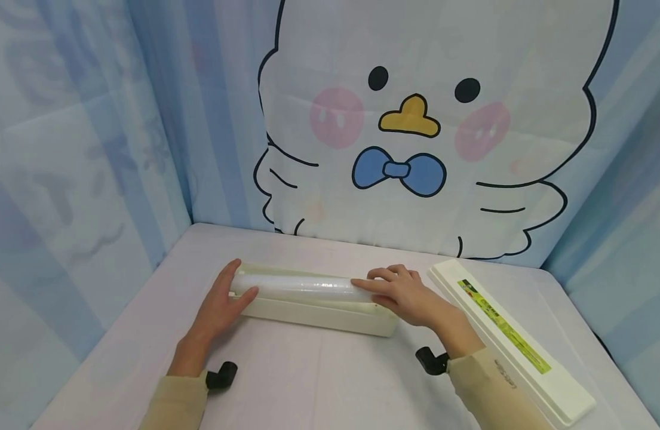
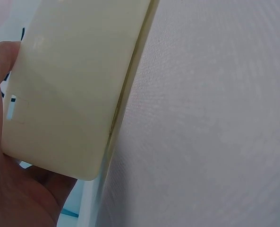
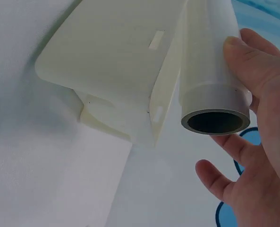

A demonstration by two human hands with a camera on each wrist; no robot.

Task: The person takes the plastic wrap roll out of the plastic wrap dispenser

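A roll of clear cling film (image 1: 303, 286) lies lengthwise over a long cream dispenser box (image 1: 319, 316), its right end raised out of the box. My right hand (image 1: 410, 298) holds that right end between thumb and fingers; in the right wrist view the hollow dark core shows at the end of the roll (image 3: 210, 90). At the box's left end, my left hand (image 1: 214, 313) grips with the thumb on the near side and fingers behind. The left wrist view shows the box wall (image 2: 73, 85) beside the thumb; the roll is hidden there.
The long white lid (image 1: 442, 275) with a green and yellow label (image 1: 504, 325) lies slantwise at the right of the table, beside my right forearm. Patterned curtains (image 1: 222, 119) stand close round the back and sides of the white table (image 1: 308, 382).
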